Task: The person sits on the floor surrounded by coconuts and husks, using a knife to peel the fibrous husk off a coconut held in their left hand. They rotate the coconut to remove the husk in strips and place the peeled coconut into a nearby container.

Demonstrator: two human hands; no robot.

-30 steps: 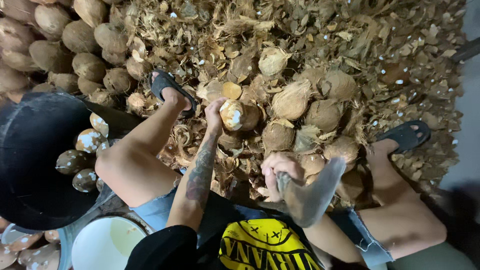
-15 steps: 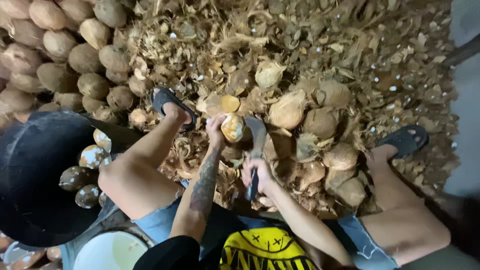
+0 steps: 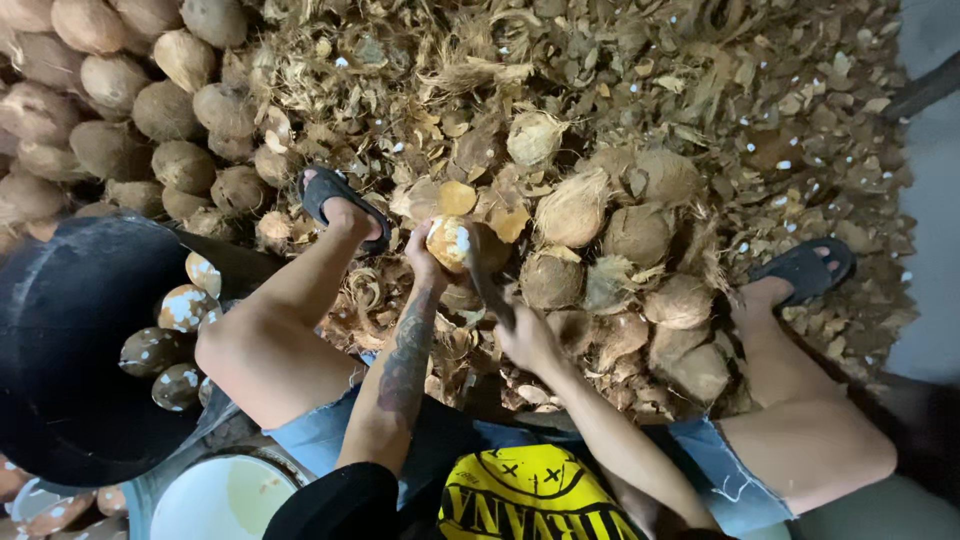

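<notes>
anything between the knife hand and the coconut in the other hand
Nothing visible does. The left hand holds the coconut up over the husk pile, and the right hand has the knife blade right at it.

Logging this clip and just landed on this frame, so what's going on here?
A seated person is working on a small, partly peeled brown coconut, gripped in the left hand. The right hand holds a dark-bladed knife with its blade against the coconut. Around the person's sandalled feet lies a heap of dry husk scraps. Whole husked brown coconuts are stacked on the left, and a big black tub holds peeled, white-patched ones.
</notes>
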